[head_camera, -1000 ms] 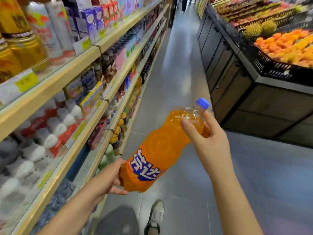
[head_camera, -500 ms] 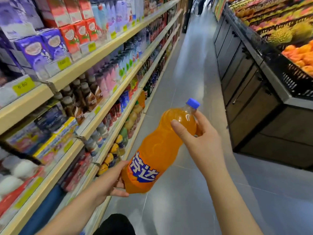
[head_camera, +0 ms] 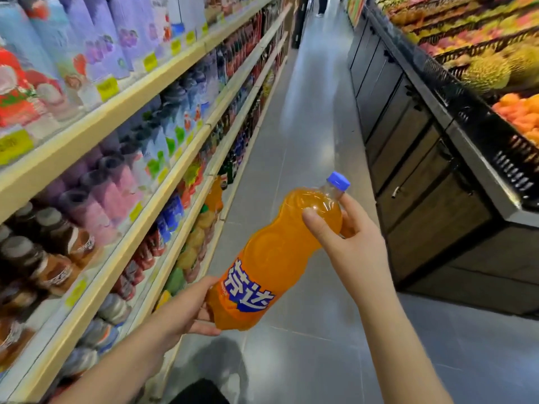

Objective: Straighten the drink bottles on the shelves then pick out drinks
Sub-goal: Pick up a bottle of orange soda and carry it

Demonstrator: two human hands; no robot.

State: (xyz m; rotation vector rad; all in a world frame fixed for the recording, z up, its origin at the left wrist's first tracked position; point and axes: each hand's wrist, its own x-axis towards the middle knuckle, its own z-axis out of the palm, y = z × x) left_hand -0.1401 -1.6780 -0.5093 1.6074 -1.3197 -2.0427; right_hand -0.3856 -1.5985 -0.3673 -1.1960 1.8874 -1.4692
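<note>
An orange soda bottle (head_camera: pixel 274 258) with a blue cap and a blue-and-white label is held tilted over the aisle floor, cap pointing up and right. My left hand (head_camera: pixel 186 307) cups its base from below. My right hand (head_camera: pixel 350 243) grips its shoulder just under the cap. To my left run wooden shelves (head_camera: pixel 122 103) packed with drink bottles and cartons (head_camera: pixel 116 196) in rows; more orange bottles (head_camera: pixel 214 196) stand on a low shelf.
A dark fruit counter (head_camera: pixel 431 158) with oranges and durians lines the right side of the aisle. The grey tiled floor (head_camera: pixel 306 126) stretches ahead between shelves and counter. A person's feet show at the far end of the aisle.
The view has moved forward along the aisle and the shelf contents have shifted past. Both hands keep the same hold on the bottle, which sits slightly higher and more to the right.
</note>
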